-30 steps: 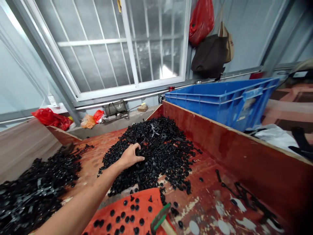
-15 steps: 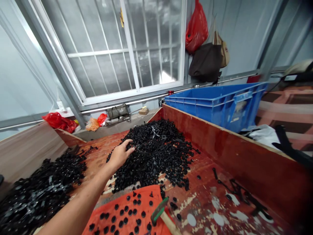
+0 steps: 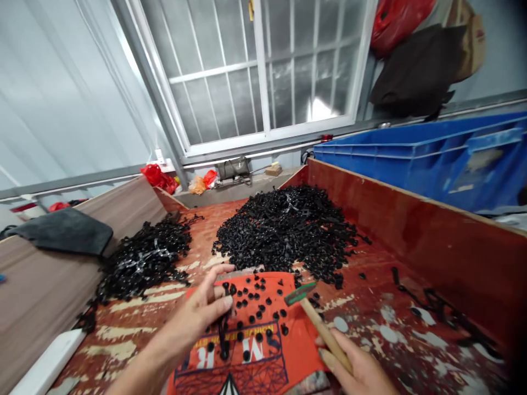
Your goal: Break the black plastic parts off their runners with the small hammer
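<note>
Where the hammer (image 3: 321, 326) is: in my right hand (image 3: 362, 365), fingers wrapped round the wooden handle, head over the cloth's right part; gripped well back, probably for swing room. Can't tell if the head touches down.
Left hand (image 3: 208, 304): thumb and fingers pinched on a slim black part (image 3: 223, 334), over the cloth, likely to steady it. Hands apart, one each side.
Orange cloth (image 3: 304, 351): printed, spread on the worn red tabletop (image 3: 209, 225) before me; maybe padding.
Black caps (image 3: 247, 355): scattered on the cloth between my hands.
Large black pile (image 3: 284, 230): heaped just beyond the cloth, seemingly for easy reach.
Smaller black pile (image 3: 142, 258): left, beside the wood-grain board (image 3: 132, 206), perhaps kept separate on purpose.
Red-brown board (image 3: 411, 236): right edge, likely keeps parts from spilling.
</note>
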The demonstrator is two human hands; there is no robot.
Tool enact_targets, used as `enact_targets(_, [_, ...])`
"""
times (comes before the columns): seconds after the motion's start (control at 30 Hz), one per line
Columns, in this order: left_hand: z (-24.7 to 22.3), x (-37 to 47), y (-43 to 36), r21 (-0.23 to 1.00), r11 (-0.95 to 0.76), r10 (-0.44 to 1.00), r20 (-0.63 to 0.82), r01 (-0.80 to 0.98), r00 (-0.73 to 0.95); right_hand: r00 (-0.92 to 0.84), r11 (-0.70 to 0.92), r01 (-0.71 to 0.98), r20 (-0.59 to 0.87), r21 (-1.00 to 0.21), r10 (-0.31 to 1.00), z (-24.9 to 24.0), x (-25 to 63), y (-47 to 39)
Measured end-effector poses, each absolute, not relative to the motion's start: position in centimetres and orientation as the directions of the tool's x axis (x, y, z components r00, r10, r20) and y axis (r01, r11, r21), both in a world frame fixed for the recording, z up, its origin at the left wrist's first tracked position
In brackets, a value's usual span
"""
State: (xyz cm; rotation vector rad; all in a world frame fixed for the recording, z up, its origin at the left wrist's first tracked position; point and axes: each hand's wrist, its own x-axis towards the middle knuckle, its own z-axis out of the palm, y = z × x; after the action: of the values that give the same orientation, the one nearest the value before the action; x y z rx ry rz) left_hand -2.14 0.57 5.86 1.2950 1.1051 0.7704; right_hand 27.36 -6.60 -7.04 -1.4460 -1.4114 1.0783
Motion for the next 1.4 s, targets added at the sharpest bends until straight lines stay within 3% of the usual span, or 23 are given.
enact_targets(0.17, [2.9, -1.8, -3.2, 0.983, 0.11, 0.963, -0.142, 0.145, 0.231, -0.068, 0.036, 0.346, 0.013, -0.938, 0.998, -2.6, 24.6, -6.2])
enact_targets(0.3, [1.5, -1.1, -4.6, 0.98, 0.13, 0.971, -0.157, 0.153, 0.178, -0.198, 0.08, 0.245, 0.031, -0.966, 0.98, 0.4, 20.4, -5.3])
enact_targets(0.57, [0.3, -1.2, -6.1, 0.939, 0.042, 0.971, -0.119, 0.342, 0.208, -0.389, 0.042, 0.149, -0.02, -0.988, 0.921, 1.0, 15.0, -5.2])
enact_targets(0.7, [0.7, -1.6, -6.8, 0.988, 0.152, 0.968, -0.156, 0.035, 0.197, -0.34, -0.038, 0.091, -0.067, -0.995, 0.938, 0.6, 14.8, -5.2])
enact_targets(0.8, [1.0, -2.8, -7.4, 0.92, 0.312, 0.942, -0.267, -0.238, 0.202, -0.313, -0.093, 0.031, -0.098, -0.995, 0.945, 0.7, 15.2, -5.1])
enact_targets(0.93, [0.5, -4.0, -8.2, 0.841, 0.479, 0.87, -0.416, -0.253, 0.264, -0.303, -0.111, 0.049, -0.12, -0.993, 0.945, 1.1, 15.5, -5.3])
enact_targets(1.07, [-0.6, -3.6, -9.0, 0.747, 0.606, 0.78, -0.491, -0.274, 0.387, -0.302, 0.14, 0.14, 0.093, -0.98, 0.949, 1.7, 15.7, -6.2])
enact_targets(1.17, [-1.4, -3.3, -9.1, 0.696, 0.646, 0.744, -0.484, -0.313, 0.46, -0.448, 0.408, 0.187, 0.292, -0.894, 0.845, 1.4, 16.3, -7.1])
enact_targets(1.27, [-1.9, -4.0, -9.0, 0.686, 0.603, 0.789, -0.441, -0.406, 0.428, -0.618, 0.65, 0.201, 0.42, -0.733, 0.664, 0.2, 16.6, -7.8])
enact_targets(1.4, [-1.6, -5.7, -9.3, 0.672, 0.601, 0.799, -0.51, -0.432, 0.318, -0.734, 0.868, 0.309, 0.483, -0.388, 0.477, -1.6, 15.3, -8.3])
